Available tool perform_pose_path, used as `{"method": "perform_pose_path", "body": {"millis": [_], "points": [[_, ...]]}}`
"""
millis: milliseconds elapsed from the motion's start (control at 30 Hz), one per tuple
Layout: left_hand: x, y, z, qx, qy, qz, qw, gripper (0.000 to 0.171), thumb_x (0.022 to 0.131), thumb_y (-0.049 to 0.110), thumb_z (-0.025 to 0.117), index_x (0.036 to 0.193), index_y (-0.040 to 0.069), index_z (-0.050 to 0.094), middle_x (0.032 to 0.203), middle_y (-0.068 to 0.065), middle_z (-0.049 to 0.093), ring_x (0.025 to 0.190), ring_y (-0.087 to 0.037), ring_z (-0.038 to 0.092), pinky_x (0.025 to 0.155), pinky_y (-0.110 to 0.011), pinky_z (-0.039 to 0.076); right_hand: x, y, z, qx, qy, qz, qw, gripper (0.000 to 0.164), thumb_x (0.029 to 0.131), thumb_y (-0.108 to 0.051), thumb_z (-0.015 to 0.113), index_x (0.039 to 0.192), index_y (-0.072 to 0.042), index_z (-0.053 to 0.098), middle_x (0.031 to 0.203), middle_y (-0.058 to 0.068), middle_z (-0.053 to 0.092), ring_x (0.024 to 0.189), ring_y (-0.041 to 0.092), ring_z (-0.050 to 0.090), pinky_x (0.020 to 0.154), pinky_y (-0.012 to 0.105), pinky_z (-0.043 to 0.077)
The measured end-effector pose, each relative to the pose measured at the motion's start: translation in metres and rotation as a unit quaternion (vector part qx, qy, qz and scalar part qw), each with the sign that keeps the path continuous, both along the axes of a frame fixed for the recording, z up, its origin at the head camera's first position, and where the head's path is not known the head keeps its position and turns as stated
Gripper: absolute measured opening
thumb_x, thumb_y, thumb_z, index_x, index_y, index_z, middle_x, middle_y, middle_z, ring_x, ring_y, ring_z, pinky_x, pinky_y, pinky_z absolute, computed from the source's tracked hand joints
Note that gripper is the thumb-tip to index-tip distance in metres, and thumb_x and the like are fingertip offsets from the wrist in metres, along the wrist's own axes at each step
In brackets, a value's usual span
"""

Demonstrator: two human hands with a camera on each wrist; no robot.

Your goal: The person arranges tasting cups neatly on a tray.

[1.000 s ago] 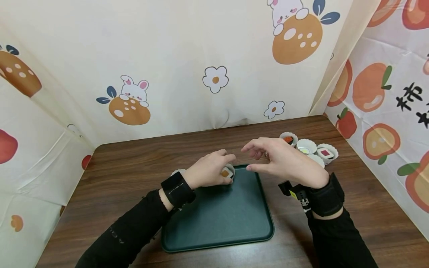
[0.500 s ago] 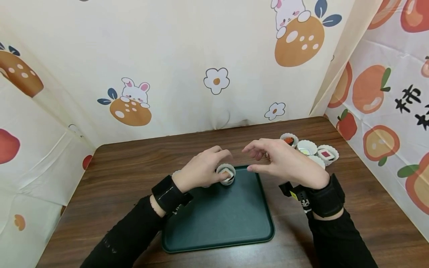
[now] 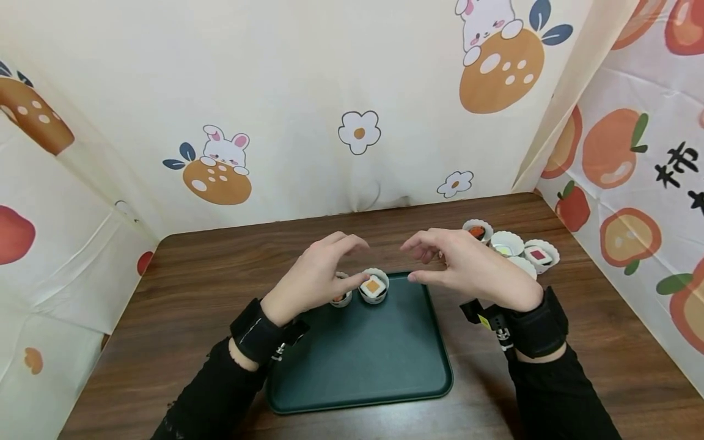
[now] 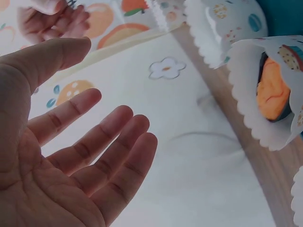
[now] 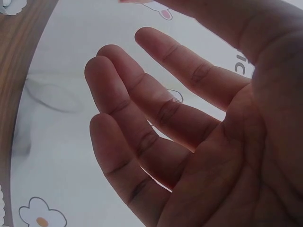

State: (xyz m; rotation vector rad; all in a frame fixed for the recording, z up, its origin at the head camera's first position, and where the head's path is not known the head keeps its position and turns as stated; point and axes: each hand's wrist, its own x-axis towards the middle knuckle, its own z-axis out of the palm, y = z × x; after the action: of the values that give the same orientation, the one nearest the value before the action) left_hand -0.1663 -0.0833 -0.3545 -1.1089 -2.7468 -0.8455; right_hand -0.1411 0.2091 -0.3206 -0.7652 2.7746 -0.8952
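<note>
A paper cup holding a square white sushi piece with an orange centre stands at the back edge of the dark green tray in the head view. Just left of it is a second paper cup, partly hidden behind my left hand. That hand hovers with fingers spread and its thumb tip overlapping the sushi cup's left rim. In the left wrist view its palm holds nothing, and a cup with an orange topping shows at the right. My right hand hovers right of the tray, fingers loosely bent around nothing.
Several paper cups stand together at the table's back right, among them one with an orange-red topping and one with a pink-centred square. A printed cloth hangs behind the wooden table, another at the right.
My left hand has let go of the sushi cup and drawn back to the left, uncovering it and part of the cup beside it. My right hand has stayed in place.
</note>
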Motion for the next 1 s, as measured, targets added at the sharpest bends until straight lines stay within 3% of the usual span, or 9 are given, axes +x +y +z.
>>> {"method": "perform_pose_path", "body": {"millis": [200, 433, 733, 1000], "points": [[0.017, -0.017, 0.001, 0.035, 0.012, 0.031, 0.9988, 0.043, 0.094, 0.026, 0.085, 0.132, 0.016, 0.070, 0.121, -0.002, 0.071, 0.104, -0.018, 0.070, 0.086, -0.038, 0.061, 0.000, 0.000, -0.004, -0.003, 0.004, 0.000, 1.000, 0.039, 0.094, -0.022, 0.085, 0.130, -0.018, 0.071, 0.116, -0.004, 0.075, 0.102, 0.011, 0.069, 0.091, 0.039, 0.059], [0.035, -0.033, -0.002, 0.037, 0.028, 0.070, 0.9965, 0.047, 0.094, 0.027, 0.086, 0.136, 0.015, 0.069, 0.120, -0.002, 0.072, 0.101, -0.014, 0.070, 0.085, -0.038, 0.062, 0.001, 0.000, -0.007, -0.003, 0.010, 0.005, 1.000, 0.037, 0.094, -0.023, 0.085, 0.129, -0.018, 0.072, 0.116, -0.004, 0.074, 0.102, 0.011, 0.069, 0.092, 0.039, 0.059], [0.042, -0.045, 0.009, 0.027, 0.046, 0.116, 0.9919, 0.055, 0.092, 0.028, 0.088, 0.141, 0.013, 0.067, 0.126, -0.006, 0.071, 0.113, -0.021, 0.071, 0.088, -0.041, 0.064, 0.001, 0.003, -0.009, 0.000, 0.036, 0.015, 0.999, 0.033, 0.097, -0.024, 0.082, 0.128, -0.016, 0.073, 0.116, 0.000, 0.074, 0.102, 0.014, 0.068, 0.091, 0.045, 0.059], [0.044, -0.048, 0.011, 0.026, 0.049, 0.116, 0.9917, 0.060, 0.093, 0.029, 0.087, 0.147, 0.014, 0.064, 0.131, -0.006, 0.071, 0.117, -0.023, 0.070, 0.085, -0.041, 0.062, 0.001, 0.005, -0.013, 0.017, 0.044, -0.003, 0.999, 0.035, 0.098, -0.024, 0.081, 0.130, -0.014, 0.071, 0.121, 0.005, 0.071, 0.109, 0.020, 0.068, 0.096, 0.046, 0.058]]}}
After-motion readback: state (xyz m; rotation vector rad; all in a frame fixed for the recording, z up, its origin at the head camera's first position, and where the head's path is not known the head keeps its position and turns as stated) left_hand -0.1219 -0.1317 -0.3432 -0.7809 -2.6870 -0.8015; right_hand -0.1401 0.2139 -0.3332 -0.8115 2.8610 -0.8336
